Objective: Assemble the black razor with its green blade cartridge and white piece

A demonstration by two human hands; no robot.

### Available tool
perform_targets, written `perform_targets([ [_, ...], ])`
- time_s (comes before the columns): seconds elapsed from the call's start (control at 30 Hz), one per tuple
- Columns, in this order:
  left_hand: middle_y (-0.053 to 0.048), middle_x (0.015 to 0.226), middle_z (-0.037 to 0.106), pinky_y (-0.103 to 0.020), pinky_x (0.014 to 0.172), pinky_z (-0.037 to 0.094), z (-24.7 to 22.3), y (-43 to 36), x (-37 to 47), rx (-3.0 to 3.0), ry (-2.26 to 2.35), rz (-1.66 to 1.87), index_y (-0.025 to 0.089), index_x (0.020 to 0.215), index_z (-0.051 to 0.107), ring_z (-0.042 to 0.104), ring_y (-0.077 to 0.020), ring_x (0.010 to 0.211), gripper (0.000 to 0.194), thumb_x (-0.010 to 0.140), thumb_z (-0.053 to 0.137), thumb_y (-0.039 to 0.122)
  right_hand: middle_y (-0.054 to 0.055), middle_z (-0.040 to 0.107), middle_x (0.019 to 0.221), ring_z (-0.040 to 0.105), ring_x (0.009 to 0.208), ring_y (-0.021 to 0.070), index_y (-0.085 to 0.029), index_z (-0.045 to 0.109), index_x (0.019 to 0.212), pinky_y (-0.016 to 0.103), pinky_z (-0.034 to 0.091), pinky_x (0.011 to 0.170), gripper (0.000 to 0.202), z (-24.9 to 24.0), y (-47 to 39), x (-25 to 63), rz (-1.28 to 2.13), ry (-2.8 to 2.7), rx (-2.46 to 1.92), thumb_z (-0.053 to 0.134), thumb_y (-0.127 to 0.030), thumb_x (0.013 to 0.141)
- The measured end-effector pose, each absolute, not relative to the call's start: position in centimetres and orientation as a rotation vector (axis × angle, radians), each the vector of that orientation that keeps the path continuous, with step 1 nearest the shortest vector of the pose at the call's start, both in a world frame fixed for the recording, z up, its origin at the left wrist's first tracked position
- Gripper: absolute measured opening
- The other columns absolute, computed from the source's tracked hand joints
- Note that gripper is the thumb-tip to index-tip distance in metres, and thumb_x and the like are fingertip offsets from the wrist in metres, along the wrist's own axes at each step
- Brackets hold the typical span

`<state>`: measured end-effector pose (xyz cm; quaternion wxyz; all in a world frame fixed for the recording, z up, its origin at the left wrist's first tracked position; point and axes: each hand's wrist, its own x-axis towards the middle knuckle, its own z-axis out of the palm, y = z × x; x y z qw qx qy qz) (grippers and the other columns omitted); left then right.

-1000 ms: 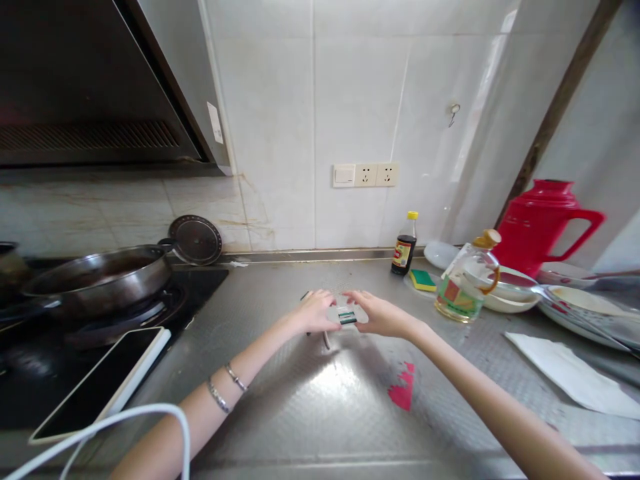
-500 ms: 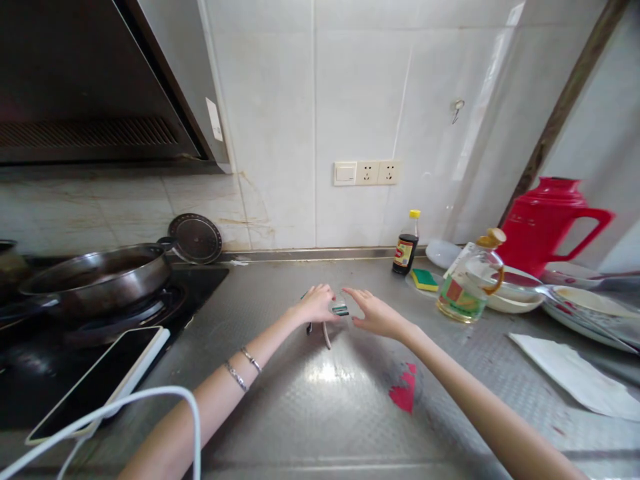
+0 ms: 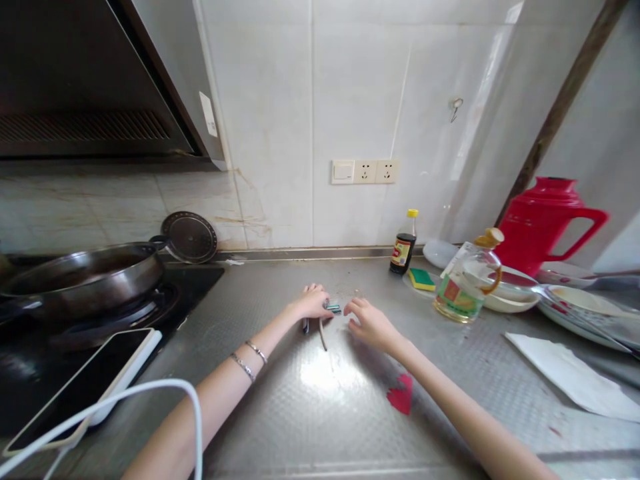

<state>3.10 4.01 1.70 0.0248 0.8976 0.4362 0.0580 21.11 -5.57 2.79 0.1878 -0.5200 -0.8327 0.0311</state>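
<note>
My left hand (image 3: 313,303) is closed over a small bundle (image 3: 333,309) low on the steel counter (image 3: 280,413). Teal and dark parts stick out on its right side, and a thin brown cord (image 3: 323,337) hangs toward me. A short dark piece (image 3: 306,325) shows under the palm; most of the bundle is hidden by the fingers. To its right, my right hand (image 3: 371,323) hovers just apart from the bundle, fingers loosely bent and spread, with nothing seen in them. The counter beyond the fingertips has faint marks too small to make out.
On the left are a steel pan (image 3: 95,270) on the stove and a phone (image 3: 90,380) with a white cable (image 3: 170,384). Along the right stand a soy sauce bottle (image 3: 403,245), a sponge (image 3: 421,279), an oil jug (image 3: 463,290), bowls and a red thermos (image 3: 540,223).
My right hand has drawn slightly back from the bundle and its fingers have curled more. The left hand stays on the bundle. The view has shifted slightly.
</note>
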Motion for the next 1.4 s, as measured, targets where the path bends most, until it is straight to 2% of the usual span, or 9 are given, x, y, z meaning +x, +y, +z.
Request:
perform_targets([
  [0.17, -0.007, 0.107, 0.054, -0.041, 0.091, 0.033, 1.8, 3.9, 3.0, 2.748, 1.338, 0.195, 0.026, 0.093, 0.064, 0.043, -0.0265, 0.106, 0.039, 0.063, 0.063, 0.051, 0.004, 0.062, 0.088, 0.057, 0.083, 0.0165, -0.019, 0.058, 0.086, 0.023, 0.037, 0.068, 0.015, 3.1, -6.3, 19.1, 0.171, -2.347, -1.617, 0.046, -0.021, 0.077],
  [0.33, -0.010, 0.115, 0.050, -0.044, 0.092, 0.033, 1.8, 3.7, 2.7, 2.724, 1.333, 0.245, 0.025, 0.104, 0.061, 0.039, -0.0293, 0.111, 0.048, 0.064, 0.062, 0.051, 0.005, 0.066, 0.076, 0.061, 0.071, 0.0180, -0.019, 0.061, 0.080, 0.023, 0.036, 0.058, 0.021, 3.0, -6.6, 17.0, 0.149, -2.382, -1.692, 0.043, -0.030, 0.080],
  [0.43, -0.011, 0.120, 0.048, -0.042, 0.094, 0.033, 2.2, 3.4, 2.0, 2.699, 1.332, 0.447, 0.022, 0.110, 0.058, 0.038, -0.0279, 0.114, 0.052, 0.066, 0.062, 0.050, 0.006, 0.067, 0.076, 0.062, 0.072, 0.0193, -0.019, 0.062, 0.077, 0.024, 0.038, 0.058, 0.025, 2.9, -6.6, 16.1, 0.159, -2.376, -1.708, 0.043, -0.034, 0.080],
  [0.53, -0.008, 0.112, 0.054, -0.035, 0.093, 0.035, 2.7, 3.0, 0.9, 2.636, 1.364, 0.740, 0.020, 0.102, 0.062, 0.043, -0.0227, 0.108, 0.036, 0.071, 0.060, 0.039, 0.009, 0.068, 0.078, 0.064, 0.074, 0.0218, -0.017, 0.064, 0.076, 0.026, 0.041, 0.060, 0.031, 2.8, -6.4, 15.3, 0.153, -2.361, -1.774, 0.043, -0.038, 0.080],
  [0.67, -0.005, 0.086, 0.062, -0.029, 0.081, 0.040, 2.7, 2.4, -0.9, 2.487, 1.499, 0.896, 0.016, 0.077, 0.065, 0.053, -0.0176, 0.086, 0.014, 0.074, 0.054, 0.025, 0.013, 0.068, 0.080, 0.065, 0.078, 0.0250, -0.015, 0.066, 0.076, 0.028, 0.044, 0.063, 0.035, 2.6, -6.0, 14.5, 0.133, -2.359, -1.838, 0.041, -0.039, 0.081],
  [0.8, -0.003, 0.069, 0.063, -0.025, 0.065, 0.040, 2.1, 1.7, -2.4, 2.298, 1.594, 0.863, 0.015, 0.065, 0.063, 0.054, -0.0139, 0.066, 0.016, 0.073, 0.052, 0.024, 0.015, 0.068, 0.082, 0.065, 0.079, 0.0263, -0.013, 0.067, 0.078, 0.030, 0.046, 0.065, 0.033, 2.2, -5.7, 13.8, 0.112, -2.343, -1.867, 0.041, -0.033, 0.080],
  [0.9, -0.002, 0.063, 0.063, -0.024, 0.060, 0.038, 1.6, 1.5, -3.0, 2.196, 1.617, 0.897, 0.015, 0.063, 0.062, 0.054, -0.0128, 0.061, 0.018, 0.073, 0.052, 0.026, 0.016, 0.068, 0.084, 0.065, 0.081, 0.0269, -0.012, 0.067, 0.080, 0.031, 0.047, 0.066, 0.031, 1.9, -5.6, 13.4, 0.110, -2.341, -1.871, 0.041, -0.030, 0.080],
  [1.17, -0.001, 0.059, 0.061, -0.023, 0.058, 0.037, 0.8, 2.0, -3.4, 2.117, 1.661, 0.944, 0.015, 0.060, 0.061, 0.053, -0.0121, 0.058, 0.017, 0.070, 0.051, 0.023, 0.020, 0.067, 0.089, 0.064, 0.084, 0.0275, -0.010, 0.067, 0.087, 0.034, 0.047, 0.069, 0.035, 1.6, -5.5, 13.0, 0.110, -2.316, -1.885, 0.038, -0.028, 0.082],
  [1.4, -0.001, 0.063, 0.063, -0.023, 0.061, 0.038, 0.0, 2.4, -4.0, 2.103, 1.700, 0.923, 0.015, 0.063, 0.062, 0.054, -0.0118, 0.061, 0.015, 0.072, 0.051, 0.021, 0.019, 0.067, 0.087, 0.064, 0.083, 0.0289, -0.010, 0.068, 0.083, 0.034, 0.047, 0.068, 0.035, 1.4, -5.6, 12.8, 0.091, -2.310, -1.888, 0.038, -0.030, 0.083],
])
